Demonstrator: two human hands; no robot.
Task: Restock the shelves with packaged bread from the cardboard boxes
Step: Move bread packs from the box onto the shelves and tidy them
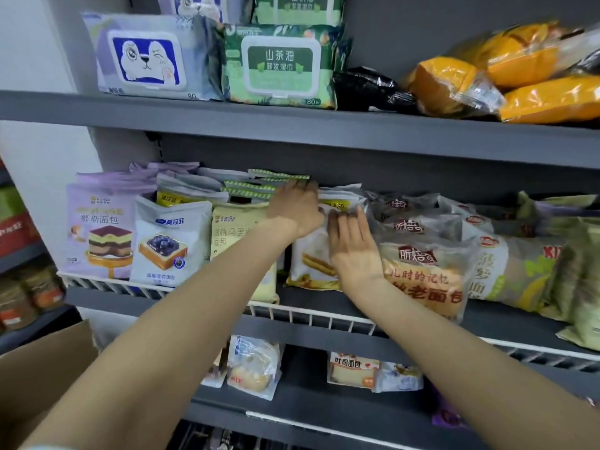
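Pressing white bread pack (311,254) with flat left hand (297,209) and right hand (352,251), neither gripping; over-push risks toppling neighbouring green-edged packs (259,186).

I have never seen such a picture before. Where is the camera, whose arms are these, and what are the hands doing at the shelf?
There is no machine here. The one picture comes from a camera on a person's head, looking forward and down. The left hand and right hand lie on a white bread packet standing on the middle shelf, among other packaged breads. The fingers look fairly straight, pressing more than gripping. The top shelf holds wet-wipe packs. A cardboard box shows at lower left.
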